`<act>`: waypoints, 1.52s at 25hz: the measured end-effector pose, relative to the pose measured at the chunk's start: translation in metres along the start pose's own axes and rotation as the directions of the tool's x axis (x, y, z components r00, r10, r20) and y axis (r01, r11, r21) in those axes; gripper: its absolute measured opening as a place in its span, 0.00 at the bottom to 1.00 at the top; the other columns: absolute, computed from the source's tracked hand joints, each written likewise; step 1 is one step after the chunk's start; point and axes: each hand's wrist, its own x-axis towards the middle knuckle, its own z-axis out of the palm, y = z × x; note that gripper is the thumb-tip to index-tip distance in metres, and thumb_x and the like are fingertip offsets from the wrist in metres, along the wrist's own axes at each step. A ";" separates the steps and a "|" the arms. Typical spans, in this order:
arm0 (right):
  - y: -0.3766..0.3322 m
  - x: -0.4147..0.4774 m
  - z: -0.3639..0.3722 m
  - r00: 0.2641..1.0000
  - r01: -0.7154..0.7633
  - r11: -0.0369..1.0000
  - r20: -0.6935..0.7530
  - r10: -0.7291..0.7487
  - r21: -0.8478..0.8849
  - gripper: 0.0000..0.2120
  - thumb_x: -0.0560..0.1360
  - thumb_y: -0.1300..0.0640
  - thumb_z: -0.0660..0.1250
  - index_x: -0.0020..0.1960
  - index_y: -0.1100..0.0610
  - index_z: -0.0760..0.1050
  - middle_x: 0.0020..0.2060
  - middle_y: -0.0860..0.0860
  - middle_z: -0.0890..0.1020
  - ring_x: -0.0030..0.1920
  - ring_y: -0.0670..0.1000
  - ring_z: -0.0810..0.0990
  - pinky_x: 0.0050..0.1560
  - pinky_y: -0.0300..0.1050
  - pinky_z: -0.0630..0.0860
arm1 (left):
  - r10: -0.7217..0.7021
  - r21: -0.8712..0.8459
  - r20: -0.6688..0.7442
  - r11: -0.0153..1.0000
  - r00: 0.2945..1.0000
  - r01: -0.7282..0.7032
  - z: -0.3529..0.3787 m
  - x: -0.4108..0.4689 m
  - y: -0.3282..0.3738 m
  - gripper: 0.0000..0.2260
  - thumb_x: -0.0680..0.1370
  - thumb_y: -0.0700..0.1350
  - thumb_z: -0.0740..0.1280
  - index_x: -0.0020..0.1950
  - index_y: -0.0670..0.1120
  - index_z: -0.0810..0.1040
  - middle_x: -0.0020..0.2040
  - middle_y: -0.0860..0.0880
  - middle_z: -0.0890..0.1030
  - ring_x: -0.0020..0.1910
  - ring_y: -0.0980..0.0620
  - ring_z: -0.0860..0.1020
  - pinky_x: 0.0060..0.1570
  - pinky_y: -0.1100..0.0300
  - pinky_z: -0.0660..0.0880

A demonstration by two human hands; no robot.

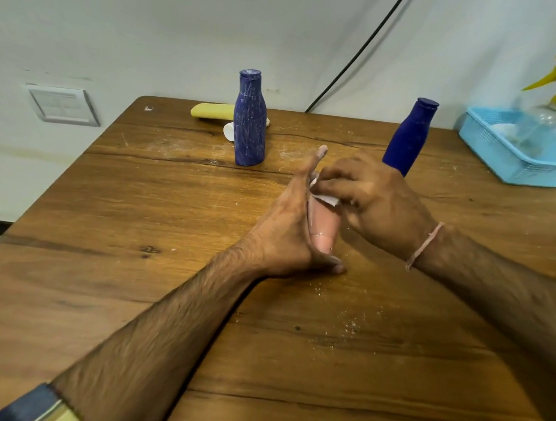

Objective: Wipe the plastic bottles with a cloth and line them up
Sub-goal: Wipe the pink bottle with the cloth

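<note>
Scratched blue bottle (pixel 249 120), plain blue bottle (pixel 409 138) upright; yellow bottle (pixel 211 111) lying (behind scratched one); pink bottle (pixel 322 221) under white cloth (pixel 328 199).

Left bottle (pixel 249 124) and right bottle (pixel 409 134) stand on the table (pixel 103 263); basket (pixel 520 178) lies further right.
</note>
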 end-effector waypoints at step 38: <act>-0.035 -0.055 -0.002 0.942 -0.087 0.872 -0.245 0.230 0.482 0.08 0.74 0.62 0.70 0.51 0.62 0.85 0.50 0.54 0.85 0.53 0.47 0.83 0.53 0.39 0.80 | 0.001 0.064 -0.114 0.998 0.993 0.007 -0.006 -0.003 0.000 0.60 0.52 0.71 0.78 0.79 0.51 0.62 0.72 0.49 0.68 0.70 0.54 0.69 0.72 0.54 0.69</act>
